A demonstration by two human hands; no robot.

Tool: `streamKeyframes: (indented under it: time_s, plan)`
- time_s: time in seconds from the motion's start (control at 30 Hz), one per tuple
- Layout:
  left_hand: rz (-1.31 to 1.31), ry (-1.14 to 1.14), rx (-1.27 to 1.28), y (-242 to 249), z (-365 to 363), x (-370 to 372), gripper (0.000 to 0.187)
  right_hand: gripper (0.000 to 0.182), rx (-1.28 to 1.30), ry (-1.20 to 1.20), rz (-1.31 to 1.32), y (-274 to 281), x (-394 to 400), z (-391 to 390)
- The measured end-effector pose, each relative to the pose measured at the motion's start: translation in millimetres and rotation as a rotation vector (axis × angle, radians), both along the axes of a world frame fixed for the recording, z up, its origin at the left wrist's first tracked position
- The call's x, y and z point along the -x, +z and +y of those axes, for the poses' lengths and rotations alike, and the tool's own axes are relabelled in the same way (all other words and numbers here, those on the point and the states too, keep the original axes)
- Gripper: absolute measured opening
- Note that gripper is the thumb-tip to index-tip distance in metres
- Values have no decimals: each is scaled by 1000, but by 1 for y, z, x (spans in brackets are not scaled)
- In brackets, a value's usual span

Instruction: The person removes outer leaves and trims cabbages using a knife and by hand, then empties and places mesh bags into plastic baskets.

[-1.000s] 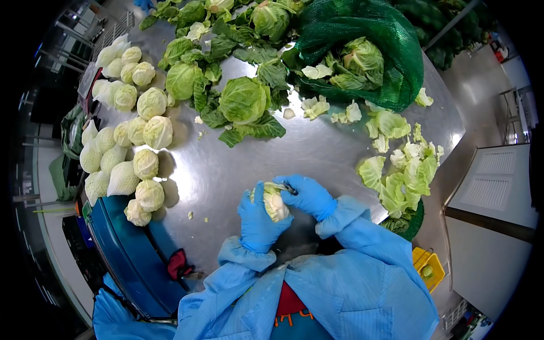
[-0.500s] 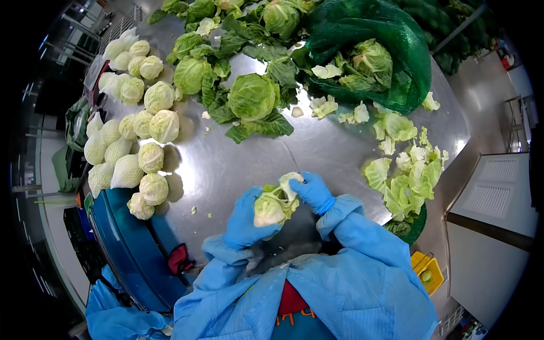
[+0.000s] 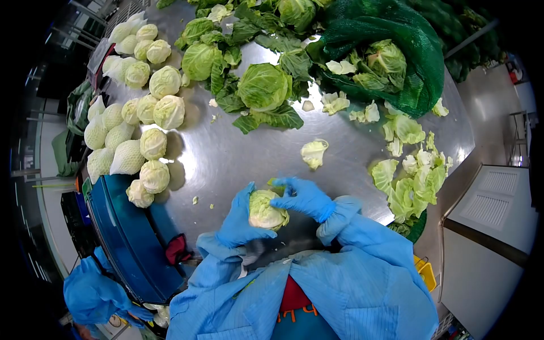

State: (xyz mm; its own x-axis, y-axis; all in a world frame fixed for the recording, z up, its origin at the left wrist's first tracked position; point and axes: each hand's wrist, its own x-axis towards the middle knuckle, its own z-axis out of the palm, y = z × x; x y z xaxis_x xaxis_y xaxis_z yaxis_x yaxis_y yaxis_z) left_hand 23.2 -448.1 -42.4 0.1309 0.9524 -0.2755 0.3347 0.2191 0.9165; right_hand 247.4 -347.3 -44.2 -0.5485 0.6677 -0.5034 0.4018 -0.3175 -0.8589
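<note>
My left hand [image 3: 235, 218], in a blue glove, is wrapped round the left side of a small pale cabbage [image 3: 267, 211] above the table's near edge. On the cabbage's upper right, my gloved right hand [image 3: 306, 198] has its fingers curled over a green outer leaf [image 3: 275, 183], with the thumb against the head. A loose pale leaf [image 3: 314, 153] lies on the metal table [image 3: 238, 164] just beyond my hands.
Trimmed cabbages [image 3: 169, 112] and net-wrapped ones [image 3: 128, 157] line the left side. Untrimmed cabbage [image 3: 264, 86] and a green mesh bag [image 3: 416, 62] are at the back. Peeled leaves [image 3: 413, 187] pile at right. Another person's blue sleeve [image 3: 96, 289] shows at lower left.
The pale leaf that my right hand held at the cabbage now lies on the table farther out. My right hand is back over the head, while my left hand keeps its hold.
</note>
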Motion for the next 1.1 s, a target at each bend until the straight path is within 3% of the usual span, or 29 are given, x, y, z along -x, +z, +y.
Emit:
streamKeyframes:
  time_s: [0.07,0.2,0.27,0.37,0.43,0.47,0.53,0.57,0.63,0.7,0.73,0.83,0.87,0.93,1.03,1.1]
  plan:
    - [52,-40,-3,1,2,4,126,63,140,82,27,-13,13,-5]
    - [62,-56,9,6,5,2,122,57,198,27,178,-16,10,-5]
    - [10,-30,16,4,7,-1,117,50,122,58,208,-20,7,-4]
    - [-148,28,64,0,3,2,111,37,-261,151,124,-26,-2,-3]
    - [-276,86,110,7,1,3,108,27,-433,125,-64,-44,-14,-6]
    - [-184,25,18,6,1,7,109,24,-522,109,-159,-55,-22,-5]
    - [1,-92,-157,2,-1,14,112,22,-556,-82,-268,-77,-49,1]
    - [-84,-23,-92,6,-4,12,114,25,-297,-276,-233,-79,-68,13]
    - [-253,109,37,18,-9,4,117,31,-338,-481,-303,-66,-79,30]
    - [-373,226,61,10,-16,-3,114,35,-957,-496,-510,-18,-85,39]
    - [-435,278,76,6,-16,-7,112,38,-811,-440,-449,-10,-85,36]
    - [-289,401,-6,3,-15,-29,100,48,-403,-270,-202,3,-63,6]
    - [-184,399,-29,6,-12,-37,98,53,-257,-244,-56,10,-48,-6]
    - [32,401,-77,17,-7,-54,93,61,-46,-161,-64,36,-25,-21]
    - [378,334,-205,19,-9,-76,93,73,-116,-179,-29,42,-11,-36]
    - [435,303,-252,24,-7,-85,92,78,-40,-115,-90,43,-15,-33]
